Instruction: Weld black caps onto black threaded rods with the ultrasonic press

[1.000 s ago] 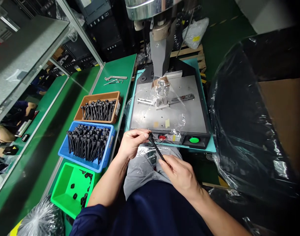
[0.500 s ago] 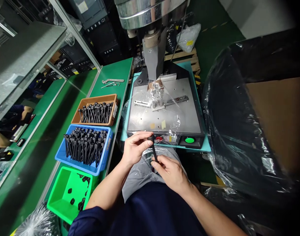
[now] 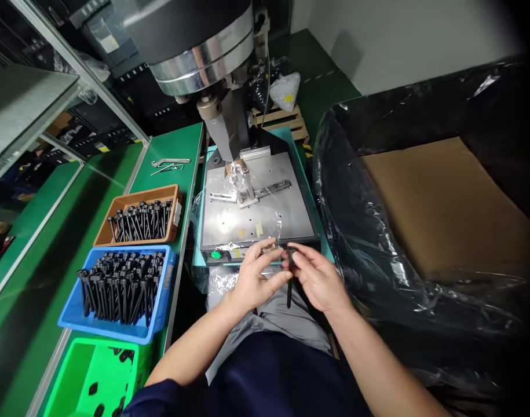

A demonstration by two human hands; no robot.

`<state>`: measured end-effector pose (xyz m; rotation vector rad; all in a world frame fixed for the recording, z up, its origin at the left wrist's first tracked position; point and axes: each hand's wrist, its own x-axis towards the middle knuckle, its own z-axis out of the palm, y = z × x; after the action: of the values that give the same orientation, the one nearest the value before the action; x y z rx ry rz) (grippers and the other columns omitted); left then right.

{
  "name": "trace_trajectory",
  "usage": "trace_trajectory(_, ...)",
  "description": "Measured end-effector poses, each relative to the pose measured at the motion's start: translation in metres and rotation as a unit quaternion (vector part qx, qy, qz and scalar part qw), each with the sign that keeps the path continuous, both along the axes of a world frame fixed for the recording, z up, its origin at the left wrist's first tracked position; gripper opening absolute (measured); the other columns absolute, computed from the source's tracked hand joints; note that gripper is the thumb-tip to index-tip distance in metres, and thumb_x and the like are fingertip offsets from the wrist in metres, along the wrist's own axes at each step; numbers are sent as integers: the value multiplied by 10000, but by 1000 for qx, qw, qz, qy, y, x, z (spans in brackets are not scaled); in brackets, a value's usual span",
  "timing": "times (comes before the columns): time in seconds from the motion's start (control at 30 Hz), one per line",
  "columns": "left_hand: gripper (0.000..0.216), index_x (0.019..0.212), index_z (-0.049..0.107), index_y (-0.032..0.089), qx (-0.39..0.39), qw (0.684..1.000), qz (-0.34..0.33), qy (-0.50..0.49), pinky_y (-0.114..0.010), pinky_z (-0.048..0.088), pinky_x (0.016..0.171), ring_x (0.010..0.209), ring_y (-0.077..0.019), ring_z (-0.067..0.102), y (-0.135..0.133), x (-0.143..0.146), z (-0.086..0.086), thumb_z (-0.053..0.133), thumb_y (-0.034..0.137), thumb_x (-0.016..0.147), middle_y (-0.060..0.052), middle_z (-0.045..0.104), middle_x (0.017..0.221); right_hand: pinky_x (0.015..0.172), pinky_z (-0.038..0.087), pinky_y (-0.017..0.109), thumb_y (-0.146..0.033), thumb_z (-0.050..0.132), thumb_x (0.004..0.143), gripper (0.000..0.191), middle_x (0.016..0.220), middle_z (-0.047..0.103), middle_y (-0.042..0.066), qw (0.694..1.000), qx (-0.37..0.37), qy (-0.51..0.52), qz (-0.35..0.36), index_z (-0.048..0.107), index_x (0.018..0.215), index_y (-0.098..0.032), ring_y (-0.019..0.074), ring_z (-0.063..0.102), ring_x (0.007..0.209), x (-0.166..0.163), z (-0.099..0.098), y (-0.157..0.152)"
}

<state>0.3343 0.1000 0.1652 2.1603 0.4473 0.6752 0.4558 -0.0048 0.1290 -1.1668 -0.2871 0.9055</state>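
Head view: the right hand (image 3: 319,281) pinches the top of a black rod (image 3: 289,292), which hangs upright just between both hands. The left hand (image 3: 253,281), fingers loosely spread, touches the rod's side with a fingertip; a metal plate (image 3: 286,217) lies just beyond the hands.

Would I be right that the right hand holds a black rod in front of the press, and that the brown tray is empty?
Not quite: the brown tray is not empty; the head view shows it holding a row of black rods. The rest stands: the right hand holds a black rod in front of the press.
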Motion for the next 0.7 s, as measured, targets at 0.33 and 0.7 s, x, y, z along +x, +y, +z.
trace_trajectory(0.33, 635, 1386, 497, 79, 126, 959, 152, 202, -429, 492, 869, 1050, -345, 606, 30, 83, -53, 694, 325, 835, -210, 635, 1105, 710, 610, 360, -467, 815, 715, 464, 852, 674, 19, 951, -36, -181, -247, 649, 1053, -197, 172, 683, 720, 83, 7, 11)
trace_trajectory(0.7, 250, 1105, 694, 175, 116, 980, 159, 34, -300, 457, 675, 684, -175, 557, 30, 43, 26, 526, 244, 933, -46, 610, 781, 566, 542, 285, -400, 822, 596, 395, 772, 692, 34, 992, 8, -5, 125, 698, 892, -169, 166, 637, 650, 53, 12, 92)
